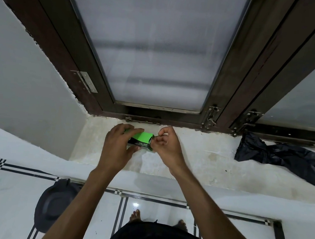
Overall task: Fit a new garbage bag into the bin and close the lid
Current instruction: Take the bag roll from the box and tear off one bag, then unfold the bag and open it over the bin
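Hands are meeting over a pale stone window ledge (pixel 197 159), both working on a small green box (pixel 141 140). The left hand (pixel 117 146) is gripping the box from its left end, fingers curled over the top and thumb tucked beneath, so the box is sitting just above the ledge rather than lying flat on it. The right hand (pixel 166 146) is pinching the box's right end flap, its fingers curled tight at the opening; what lies inside cannot be made out.

The box is bright green on top with a dark lower band carrying small white print, too fine to read. It is lying lengthwise between the two hands, its right end showing a dark edge where the flap is being held.

Well to the right of the right hand, a black garbage bag (pixel 289 160) is lying crumpled and spread along the ledge, glossy and creased, with one end bunched against the window frame (pixel 234 79).

Below the left forearm, down on the white tiled floor (pixel 17 191), a dark round bin (pixel 52 205) is standing close to the wall under the ledge, seen from above, with its recessed lid on. The person's bare feet are showing on the tiles beneath the arms.
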{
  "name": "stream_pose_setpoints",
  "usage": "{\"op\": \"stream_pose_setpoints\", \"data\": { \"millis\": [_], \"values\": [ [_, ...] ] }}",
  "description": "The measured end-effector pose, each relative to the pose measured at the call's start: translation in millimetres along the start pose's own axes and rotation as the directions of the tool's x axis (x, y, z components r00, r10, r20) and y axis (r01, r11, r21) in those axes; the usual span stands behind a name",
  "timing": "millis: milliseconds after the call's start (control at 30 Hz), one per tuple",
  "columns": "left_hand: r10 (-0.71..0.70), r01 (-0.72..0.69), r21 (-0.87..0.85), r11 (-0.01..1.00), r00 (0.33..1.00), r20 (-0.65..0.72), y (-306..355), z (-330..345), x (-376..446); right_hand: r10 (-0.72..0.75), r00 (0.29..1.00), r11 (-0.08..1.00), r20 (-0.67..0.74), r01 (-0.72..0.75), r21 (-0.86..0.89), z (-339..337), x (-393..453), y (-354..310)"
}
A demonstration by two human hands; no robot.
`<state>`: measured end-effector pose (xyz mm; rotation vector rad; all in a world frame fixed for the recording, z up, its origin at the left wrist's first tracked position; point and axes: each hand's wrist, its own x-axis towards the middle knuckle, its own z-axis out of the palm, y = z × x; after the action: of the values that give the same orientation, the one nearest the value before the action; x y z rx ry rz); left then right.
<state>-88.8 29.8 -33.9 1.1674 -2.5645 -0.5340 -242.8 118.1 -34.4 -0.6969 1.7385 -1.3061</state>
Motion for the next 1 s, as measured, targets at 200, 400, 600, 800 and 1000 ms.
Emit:
{"op": "stream_pose_setpoints", "data": {
  "millis": [200,400,600,800,1000],
  "values": [
    [-0.052,0.056,0.167,0.984,0.998,-0.026,-9,0,-1,-0.006,0.977,1.0,0.213,0.002,0.019,-7,-7,7],
    [-0.165,0.163,0.232,0.959,0.986,-0.01,-35,-34,6,-0.044,0.991,0.999,0.129,0.047,-0.023,-42,-20,-3],
    [0.158,-0.167,-0.049,0.985,0.977,-0.142,36,-28,6,-0.232,0.941,0.972,-0.246,0.233,-0.025,-141,-58,-19],
    [0.543,-0.527,-0.191,0.828,0.838,0.045,173,58,33,-0.414,0.61,0.707,-0.676,-0.252,-0.661,-318,-80,42],
    [0.676,-0.623,-0.284,0.729,0.72,0.158,282,94,25,-0.185,0.794,0.444,-0.58,-0.459,-0.77,-418,-115,84]
  ]
}}
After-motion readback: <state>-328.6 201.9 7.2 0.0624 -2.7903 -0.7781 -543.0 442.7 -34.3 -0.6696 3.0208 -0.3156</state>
